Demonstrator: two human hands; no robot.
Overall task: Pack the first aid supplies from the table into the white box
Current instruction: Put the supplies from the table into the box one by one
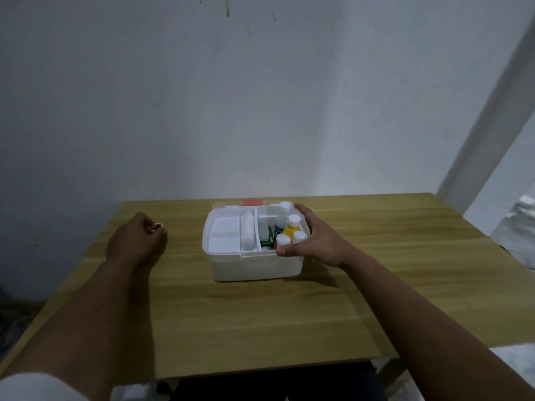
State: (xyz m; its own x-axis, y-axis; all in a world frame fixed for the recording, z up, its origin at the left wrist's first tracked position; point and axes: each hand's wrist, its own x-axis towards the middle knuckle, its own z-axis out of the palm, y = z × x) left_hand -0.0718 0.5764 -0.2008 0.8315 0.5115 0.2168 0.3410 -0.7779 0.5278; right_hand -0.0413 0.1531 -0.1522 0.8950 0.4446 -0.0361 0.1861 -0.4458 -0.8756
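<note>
White box (254, 264) sits gripped at its right end by your spread right hand (315, 241), while your left hand (136, 241), loosely curled and empty, rests well apart to its left.

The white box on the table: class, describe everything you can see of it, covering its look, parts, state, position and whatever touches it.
The white box looks like smooth plastic, with rounded corners. It sits upright on the wooden table, lid off or folded back. A white inner tray fills its left side; the right holds a yellow bottle, white-capped bottles and a green packet. The right hand grips its right rim; the left hand rests apart.
</note>
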